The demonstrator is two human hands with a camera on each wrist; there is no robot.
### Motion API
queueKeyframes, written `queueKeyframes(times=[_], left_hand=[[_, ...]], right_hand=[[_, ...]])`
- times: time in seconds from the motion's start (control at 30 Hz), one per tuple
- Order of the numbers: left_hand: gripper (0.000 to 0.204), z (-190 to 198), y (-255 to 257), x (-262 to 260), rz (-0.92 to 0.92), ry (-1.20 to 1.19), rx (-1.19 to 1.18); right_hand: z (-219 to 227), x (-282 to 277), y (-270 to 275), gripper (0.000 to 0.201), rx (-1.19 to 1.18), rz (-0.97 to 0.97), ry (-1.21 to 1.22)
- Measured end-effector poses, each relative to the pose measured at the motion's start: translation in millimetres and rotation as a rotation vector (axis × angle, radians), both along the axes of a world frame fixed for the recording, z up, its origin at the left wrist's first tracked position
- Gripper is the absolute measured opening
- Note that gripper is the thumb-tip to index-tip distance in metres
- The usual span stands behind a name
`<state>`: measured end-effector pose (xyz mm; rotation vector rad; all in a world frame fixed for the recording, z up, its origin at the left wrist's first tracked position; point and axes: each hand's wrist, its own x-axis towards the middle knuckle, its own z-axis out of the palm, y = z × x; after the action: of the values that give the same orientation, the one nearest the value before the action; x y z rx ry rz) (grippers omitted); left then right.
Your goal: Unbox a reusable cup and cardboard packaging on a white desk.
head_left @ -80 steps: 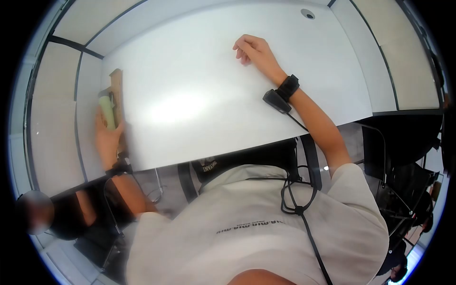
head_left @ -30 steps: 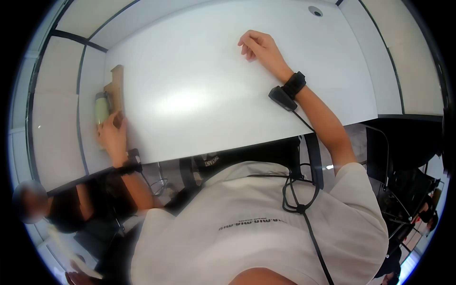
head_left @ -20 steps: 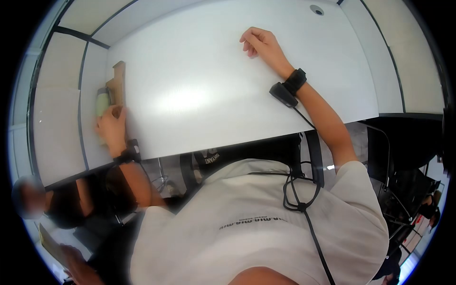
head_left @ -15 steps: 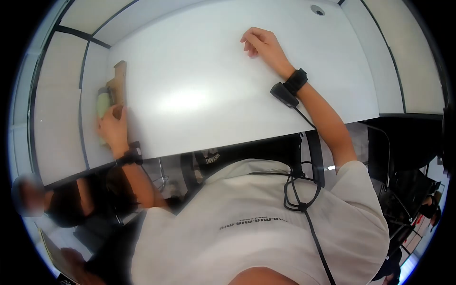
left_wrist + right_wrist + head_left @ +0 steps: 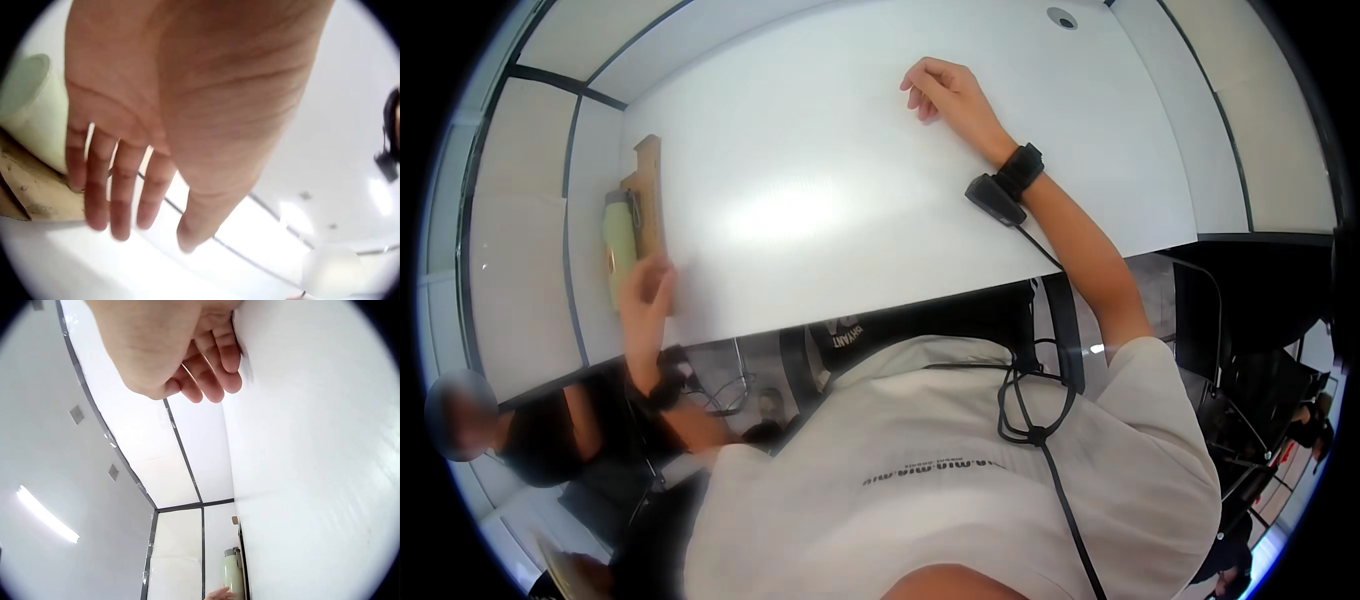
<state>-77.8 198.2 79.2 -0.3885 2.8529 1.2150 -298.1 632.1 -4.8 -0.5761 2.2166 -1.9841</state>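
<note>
A pale green bottle (image 5: pixel 619 245) with a grey cap stands along the left partition, its near end beside my left hand (image 5: pixel 645 298). Next to the bottle lies a long brown board-like piece (image 5: pixel 648 190), which my left fingers overlap in the head view. In the left wrist view that hand (image 5: pixel 150 106) has its fingers extended with nothing between them; the bottle (image 5: pixel 31 103) and brown piece (image 5: pixel 44 187) show beyond its little finger. My right hand (image 5: pixel 945 90) rests on the white desk (image 5: pixel 830 260), fingers loosely curled around nothing.
Low partitions (image 5: pixel 515 250) close off the desk on its left, far and right sides. A cable hole (image 5: pixel 1062 18) sits at the far right. A black cable (image 5: pixel 1045 250) runs from my right wrist camera. Another person is at lower left, and chairs stand at right.
My left hand, earlier around the bottle, has drawn back toward the desk's near edge, uncovering more of the bottle. The right hand stays in place. The other person's flat object at lower left has shifted.
</note>
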Motion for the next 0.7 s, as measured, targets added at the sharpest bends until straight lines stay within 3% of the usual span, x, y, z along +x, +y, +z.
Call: queueKeyframes(times=[0.1,0.17,0.23,0.3,0.47,0.7], left_hand=[[0.032,1.3,-8.7,27.0,-0.033,-0.089,0.067],[0.028,-4.2,2.4,32.9,-0.022,0.015,0.046],[0.026,-10.0,25.2,28.7,0.094,-0.041,0.042],[0.028,-29.7,33.5,24.0,0.007,0.179,-0.224],[0.031,-50.8,35.7,8.5,0.154,0.338,-0.631],[0.037,-64.4,17.7,-0.1,0.156,0.311,-0.588]], right_hand=[[1.5,0.6,-0.9,0.029,0.005,-0.012,0.012],[1.9,0.9,-0.2,0.028,0.03,-0.004,0.036],[6.6,4.1,-2.9,0.028,0.038,-0.014,0.001],[6.4,3.8,-0.8,0.028,0.014,-0.015,-0.021],[4.2,1.8,0.4,0.029,0.002,-0.011,-0.008],[6.1,3.3,-0.6,0.03,0.027,-0.022,0.014]])
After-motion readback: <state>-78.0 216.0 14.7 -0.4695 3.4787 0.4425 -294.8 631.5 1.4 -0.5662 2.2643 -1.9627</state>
